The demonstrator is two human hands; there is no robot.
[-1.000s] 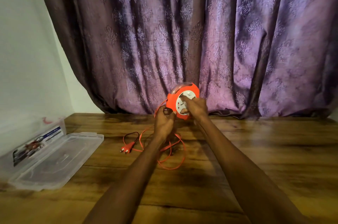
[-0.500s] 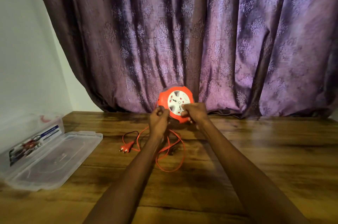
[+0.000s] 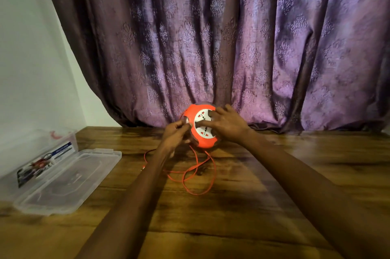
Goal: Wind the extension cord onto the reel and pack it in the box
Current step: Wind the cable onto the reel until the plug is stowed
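The round orange reel (image 3: 190, 114) with a white socket face is held above the far middle of the wooden table (image 3: 274, 174). My right hand (image 3: 226, 124) lies spread over the socket face, fingers fairly straight. My left hand (image 3: 175, 135) is at the reel's left edge, fingers curled and pinching something there, probably the cord. The thin orange cord (image 3: 198, 176) hangs from the reel and lies in loose loops on the table below. My left forearm hides the plug end.
A clear plastic box (image 3: 42, 153) stands open at the left table edge, its lid (image 3: 69, 180) flat beside it and a printed card inside. A purple patterned curtain (image 3: 232, 47) hangs right behind the reel. A white wall is at the left.
My right hand has gone from gripping the reel's lower rim to spreading over its face. The reel has turned, and the cord loops and plug have shifted toward it.
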